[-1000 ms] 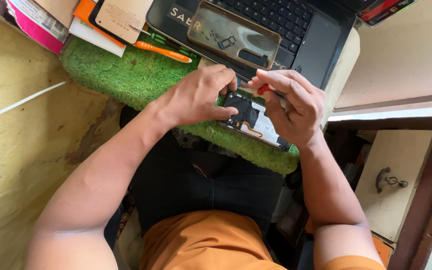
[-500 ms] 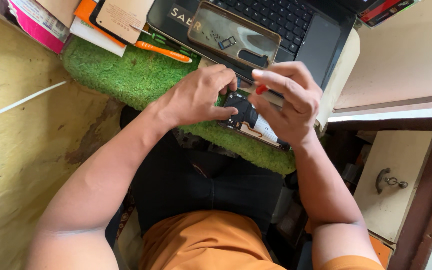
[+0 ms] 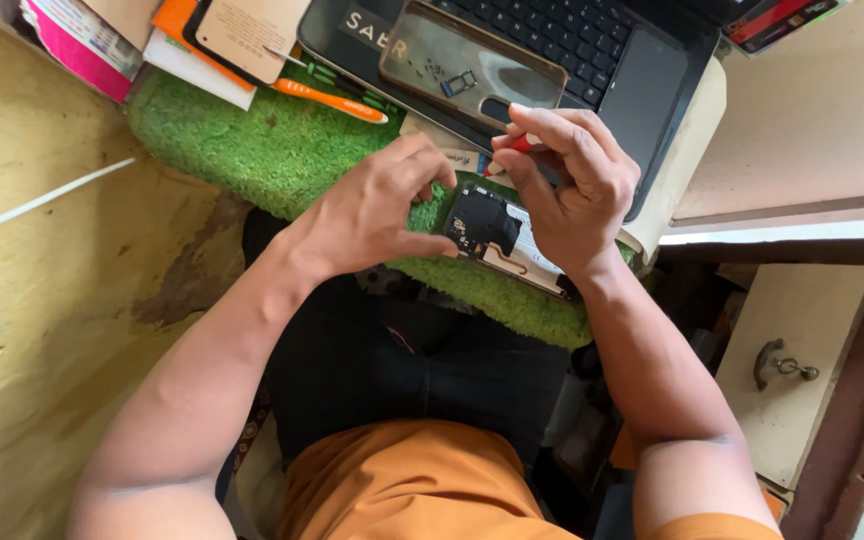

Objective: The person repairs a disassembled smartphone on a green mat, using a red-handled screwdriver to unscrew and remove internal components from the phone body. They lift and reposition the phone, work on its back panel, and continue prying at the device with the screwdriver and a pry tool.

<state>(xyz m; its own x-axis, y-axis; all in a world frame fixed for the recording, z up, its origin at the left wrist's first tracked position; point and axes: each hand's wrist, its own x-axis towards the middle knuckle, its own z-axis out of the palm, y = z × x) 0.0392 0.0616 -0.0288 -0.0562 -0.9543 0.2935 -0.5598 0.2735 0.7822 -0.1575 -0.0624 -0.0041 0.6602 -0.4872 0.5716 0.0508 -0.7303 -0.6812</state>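
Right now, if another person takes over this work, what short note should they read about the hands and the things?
Left hand: steadies the opened phone at its left end.
Right hand: fingers pinch a thin red-handled tool above the phone's top end.
Phone: back off, insides showing, lying on the green mat before the laptop.
Removed back cover, with small parts on it, rests on the laptop.
Orange screwdriver lies on the mat.
Left: phone not yet closed.

The right hand (image 3: 572, 185) covers the phone's (image 3: 500, 238) 3 o'clock end and most of a red tool (image 3: 519, 145); its tip cannot be seen. The laptop (image 3: 592, 50) runs off the 12 o'clock edge. Small parts on the tray (image 3: 472, 65) are too tiny to tell.
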